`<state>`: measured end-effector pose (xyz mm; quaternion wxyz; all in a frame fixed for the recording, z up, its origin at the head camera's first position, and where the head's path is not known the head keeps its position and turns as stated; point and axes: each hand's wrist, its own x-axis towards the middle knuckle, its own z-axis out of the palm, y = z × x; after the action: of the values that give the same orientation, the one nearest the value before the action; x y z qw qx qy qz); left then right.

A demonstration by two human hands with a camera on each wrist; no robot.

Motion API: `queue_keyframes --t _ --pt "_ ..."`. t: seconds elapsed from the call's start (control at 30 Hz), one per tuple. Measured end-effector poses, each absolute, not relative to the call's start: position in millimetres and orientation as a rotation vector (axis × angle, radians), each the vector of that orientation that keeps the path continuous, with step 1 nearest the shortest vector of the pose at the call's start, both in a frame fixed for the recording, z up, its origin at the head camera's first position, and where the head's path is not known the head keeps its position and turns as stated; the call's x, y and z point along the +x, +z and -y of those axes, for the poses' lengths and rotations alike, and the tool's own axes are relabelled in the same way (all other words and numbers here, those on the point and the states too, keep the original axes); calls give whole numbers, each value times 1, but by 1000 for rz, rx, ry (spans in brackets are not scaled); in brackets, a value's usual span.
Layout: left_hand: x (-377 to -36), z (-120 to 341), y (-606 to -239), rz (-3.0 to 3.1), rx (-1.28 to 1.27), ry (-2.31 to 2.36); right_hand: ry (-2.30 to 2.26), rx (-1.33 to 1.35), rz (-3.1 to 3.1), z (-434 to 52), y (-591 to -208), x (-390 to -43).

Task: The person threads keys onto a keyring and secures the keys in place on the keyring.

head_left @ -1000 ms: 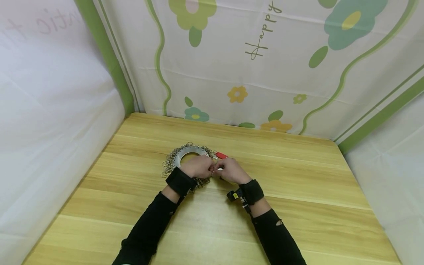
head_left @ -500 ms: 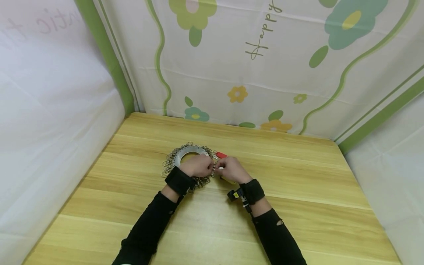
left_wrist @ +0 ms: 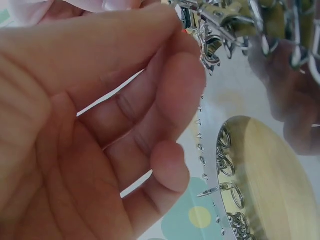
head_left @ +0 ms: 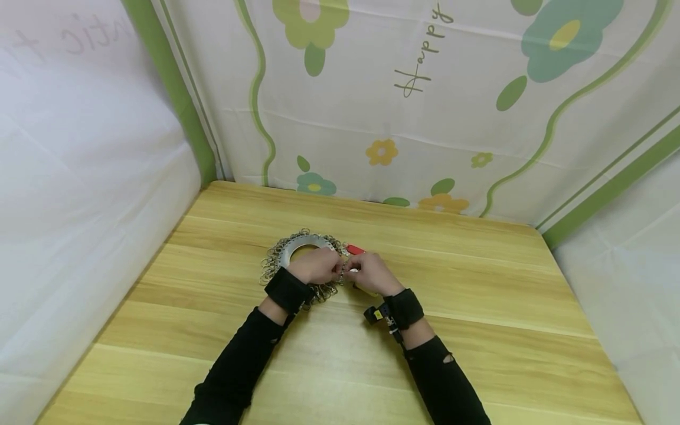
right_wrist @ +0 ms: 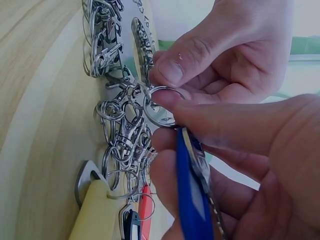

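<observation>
A flat metal ring hung with many swivel clasps and small split rings lies on the table in the head view. My left hand reaches over its right side, thumb and index finger pinching a swivel clasp at its edge. My right hand is right beside it, fingertips nearly meeting the left. In the right wrist view it pinches a split key ring, from which a blue key tag and a metal key hang against the fingers. Part of the clasp is hidden by the left fingers.
A red key tag lies just beyond my right hand. Below that hand is a yellow tag, with a black tag close by. Fabric walls border the wooden table behind and at both sides.
Both hands stay at the metal ring's right edge, with only slight shifts of the fingers. The right hand moves a little and keeps its hold on the key ring.
</observation>
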<state>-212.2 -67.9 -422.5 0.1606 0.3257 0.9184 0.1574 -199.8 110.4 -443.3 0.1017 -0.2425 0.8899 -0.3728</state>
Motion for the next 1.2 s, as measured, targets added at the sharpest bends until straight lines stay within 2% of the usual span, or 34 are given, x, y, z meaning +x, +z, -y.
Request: queue_keyframes --t 0.33,1.2 --pt "-212 67 -422 -2619 912 460 -1134 -646 -2598 -111 -442 -199" --pt "-211 64 -422 -2589 876 555 -1034 -707 -2598 -114 -440 -200"
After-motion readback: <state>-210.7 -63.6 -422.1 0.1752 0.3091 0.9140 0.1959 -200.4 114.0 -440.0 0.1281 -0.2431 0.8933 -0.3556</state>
